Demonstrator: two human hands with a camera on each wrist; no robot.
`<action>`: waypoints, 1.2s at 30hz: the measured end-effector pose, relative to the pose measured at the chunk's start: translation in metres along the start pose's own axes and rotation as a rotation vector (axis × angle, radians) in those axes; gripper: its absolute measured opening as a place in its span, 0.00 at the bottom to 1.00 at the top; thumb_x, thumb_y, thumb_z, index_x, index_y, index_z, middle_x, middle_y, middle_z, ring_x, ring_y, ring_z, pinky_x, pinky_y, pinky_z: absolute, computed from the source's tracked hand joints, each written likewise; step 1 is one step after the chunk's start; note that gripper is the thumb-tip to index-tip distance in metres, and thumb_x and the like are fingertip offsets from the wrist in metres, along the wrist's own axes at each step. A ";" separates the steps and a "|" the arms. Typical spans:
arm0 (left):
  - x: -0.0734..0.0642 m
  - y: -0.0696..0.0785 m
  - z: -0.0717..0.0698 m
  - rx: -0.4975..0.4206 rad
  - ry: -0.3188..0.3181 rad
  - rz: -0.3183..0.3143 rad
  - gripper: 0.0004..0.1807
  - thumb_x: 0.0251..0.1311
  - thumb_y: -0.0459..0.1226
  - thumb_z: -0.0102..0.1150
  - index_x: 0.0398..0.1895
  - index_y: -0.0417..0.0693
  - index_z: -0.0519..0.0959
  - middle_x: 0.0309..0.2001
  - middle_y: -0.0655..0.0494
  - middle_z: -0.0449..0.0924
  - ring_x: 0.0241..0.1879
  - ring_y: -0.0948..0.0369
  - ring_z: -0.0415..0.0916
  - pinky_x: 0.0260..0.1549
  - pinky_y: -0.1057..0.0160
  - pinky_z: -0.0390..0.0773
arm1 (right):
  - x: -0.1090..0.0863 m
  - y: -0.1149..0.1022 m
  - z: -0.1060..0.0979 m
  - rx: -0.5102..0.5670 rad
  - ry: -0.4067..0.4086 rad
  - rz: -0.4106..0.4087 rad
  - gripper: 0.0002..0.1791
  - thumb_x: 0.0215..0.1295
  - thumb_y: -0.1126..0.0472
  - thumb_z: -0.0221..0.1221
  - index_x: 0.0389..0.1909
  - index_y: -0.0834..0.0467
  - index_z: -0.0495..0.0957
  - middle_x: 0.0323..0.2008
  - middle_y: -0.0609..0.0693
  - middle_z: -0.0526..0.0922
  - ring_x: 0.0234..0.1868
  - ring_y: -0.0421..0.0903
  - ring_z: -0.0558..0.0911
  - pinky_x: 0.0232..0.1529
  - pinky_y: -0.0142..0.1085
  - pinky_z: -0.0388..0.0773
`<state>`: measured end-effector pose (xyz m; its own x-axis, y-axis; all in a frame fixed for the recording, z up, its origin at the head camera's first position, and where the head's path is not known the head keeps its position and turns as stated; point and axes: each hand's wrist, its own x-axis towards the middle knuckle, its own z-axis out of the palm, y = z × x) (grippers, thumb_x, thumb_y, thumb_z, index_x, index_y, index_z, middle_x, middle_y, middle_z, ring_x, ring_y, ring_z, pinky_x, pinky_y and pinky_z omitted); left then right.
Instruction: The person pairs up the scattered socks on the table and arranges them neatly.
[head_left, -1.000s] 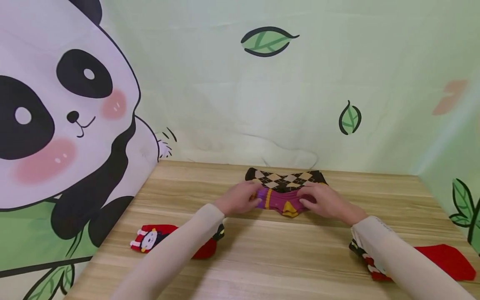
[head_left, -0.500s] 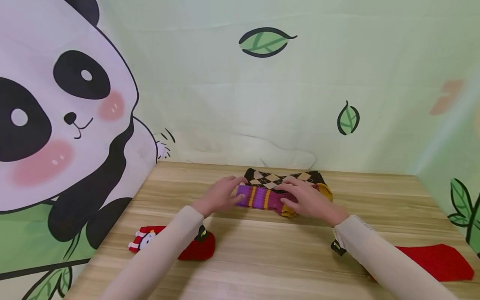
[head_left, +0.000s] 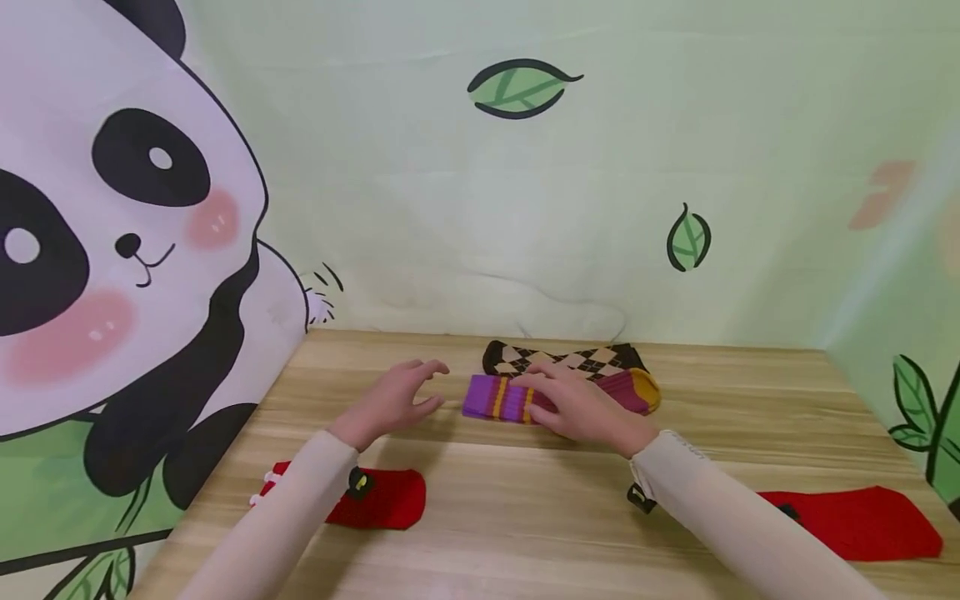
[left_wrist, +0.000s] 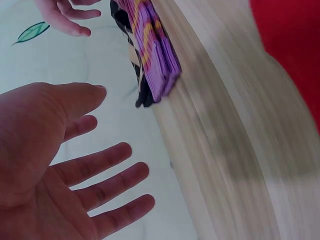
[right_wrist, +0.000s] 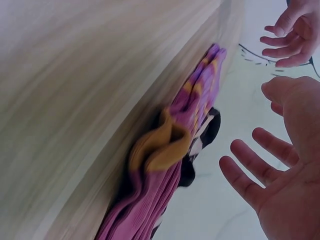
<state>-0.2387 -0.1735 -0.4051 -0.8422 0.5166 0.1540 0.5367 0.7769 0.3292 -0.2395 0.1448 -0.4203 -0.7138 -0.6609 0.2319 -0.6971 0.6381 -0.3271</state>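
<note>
While a pale green wall cloth [head_left: 420, 192] with faint creases rises behind the purple socks [head_left: 489, 398], a light wood-grained table [head_left: 495, 508] spreads beneath them. On that cloth, a big printed panda [head_left: 225, 158] is to the left of the purple socks, and a leaf print [head_left: 520, 89] is above them.

The purple socks lie flat as a stacked pair, ribbed and soft, with yellow-banded cuffs toward the left, a gold toe on the right and gold heels bulging from the near edge. Just behind them are black socks [head_left: 583, 360] in a tan diamond knit. Nearer than the purple socks, a fuzzy red sock [head_left: 384, 498] lies to their left, partly under a cream sleeve [head_left: 277, 517], and another flat red one [head_left: 862, 525] well to their right.

The left hand [head_left: 388, 406] hangs just left of the purple socks, its fingers spread apart and slightly bent. The right hand [head_left: 576, 404] is over their middle, fingers also apart, clear of the knit in the right wrist view.
</note>
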 end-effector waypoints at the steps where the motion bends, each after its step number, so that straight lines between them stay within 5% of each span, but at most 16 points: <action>1: -0.003 -0.002 -0.001 -0.004 -0.008 -0.010 0.25 0.67 0.40 0.67 0.65 0.44 0.75 0.58 0.43 0.81 0.57 0.45 0.79 0.57 0.46 0.79 | 0.001 -0.002 0.002 -0.004 0.001 -0.009 0.25 0.72 0.56 0.63 0.68 0.52 0.76 0.63 0.53 0.75 0.58 0.53 0.78 0.59 0.50 0.79; 9: -0.027 -0.020 -0.013 -0.033 -0.031 -0.040 0.25 0.67 0.35 0.66 0.65 0.39 0.74 0.60 0.39 0.79 0.58 0.42 0.78 0.57 0.44 0.78 | 0.010 -0.018 0.007 -0.011 -0.007 -0.046 0.25 0.73 0.54 0.63 0.70 0.49 0.75 0.68 0.57 0.72 0.66 0.56 0.74 0.61 0.52 0.78; 16: -0.056 -0.034 -0.024 -0.020 0.007 -0.050 0.22 0.66 0.34 0.66 0.61 0.35 0.76 0.57 0.38 0.81 0.55 0.42 0.79 0.57 0.42 0.77 | 0.025 -0.031 0.017 -0.025 0.001 -0.131 0.24 0.72 0.57 0.62 0.68 0.53 0.76 0.64 0.55 0.74 0.56 0.53 0.78 0.53 0.47 0.81; 28: -0.096 -0.057 -0.036 0.011 0.051 -0.122 0.24 0.62 0.34 0.70 0.60 0.38 0.77 0.56 0.39 0.81 0.53 0.42 0.79 0.54 0.41 0.78 | 0.039 -0.051 0.038 -0.007 -0.014 -0.219 0.26 0.72 0.60 0.61 0.70 0.51 0.73 0.62 0.55 0.75 0.58 0.50 0.77 0.57 0.44 0.78; 36: -0.121 -0.065 -0.046 0.020 0.062 -0.171 0.27 0.61 0.36 0.72 0.62 0.38 0.76 0.59 0.39 0.80 0.55 0.41 0.78 0.56 0.40 0.77 | 0.050 -0.075 0.049 0.006 -0.096 -0.182 0.30 0.74 0.54 0.61 0.75 0.46 0.68 0.65 0.53 0.72 0.60 0.49 0.76 0.54 0.40 0.81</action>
<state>-0.1739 -0.3037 -0.4023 -0.9224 0.3538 0.1547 0.3859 0.8589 0.3368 -0.2200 0.0446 -0.4293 -0.5657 -0.8002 0.1992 -0.8136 0.5021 -0.2933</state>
